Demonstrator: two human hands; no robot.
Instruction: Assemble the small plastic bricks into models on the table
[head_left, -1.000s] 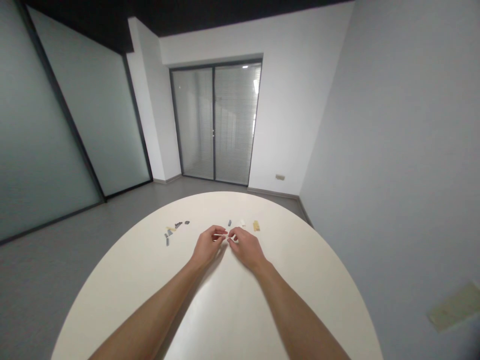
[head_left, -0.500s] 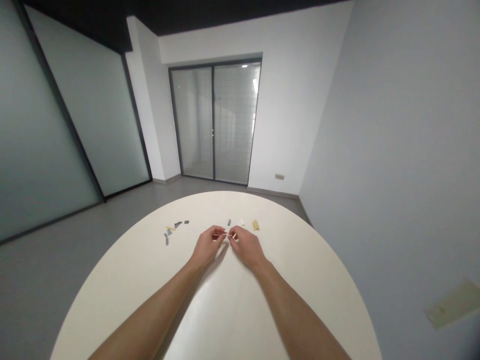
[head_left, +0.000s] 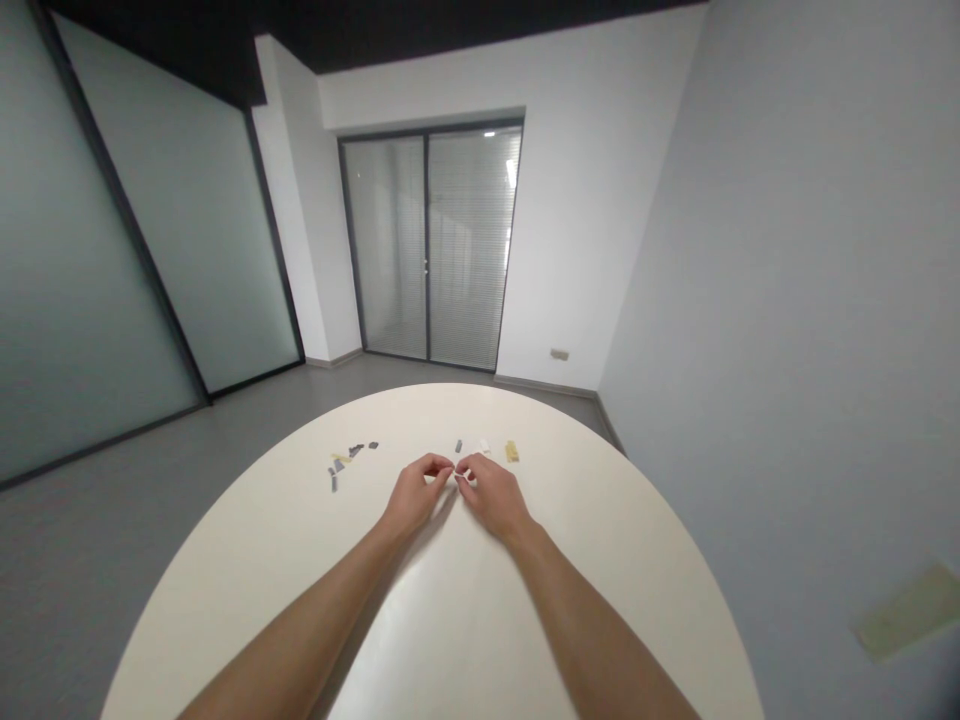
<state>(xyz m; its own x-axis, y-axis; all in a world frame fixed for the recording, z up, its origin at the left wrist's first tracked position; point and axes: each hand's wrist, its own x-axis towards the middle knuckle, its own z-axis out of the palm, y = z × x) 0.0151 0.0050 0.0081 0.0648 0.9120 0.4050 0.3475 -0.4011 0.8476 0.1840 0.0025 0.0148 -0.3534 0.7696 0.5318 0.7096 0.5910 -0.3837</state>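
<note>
My left hand (head_left: 414,492) and my right hand (head_left: 491,490) meet fingertip to fingertip above the middle of the round white table (head_left: 457,620). Both are closed in a pinch. A tiny whitish piece (head_left: 460,475) shows at the right fingertips; its kind is too small to make out. What the left fingertips pinch, if anything, is hidden. Just beyond the hands lie a small grey piece (head_left: 459,446), a white piece (head_left: 484,446) and a yellow piece (head_left: 512,451).
Several small dark grey pieces (head_left: 355,451), lighter grey pieces (head_left: 334,483) and a thin yellow piece (head_left: 342,457) are scattered at the table's far left. Beyond the table stand a glazed door (head_left: 427,250) and a white wall (head_left: 585,230). A grey wall (head_left: 810,300) runs along the right.
The fingertips have shifted very slightly, and less of the whitish piece shows between them. The pieces on the table stay where they were.
</note>
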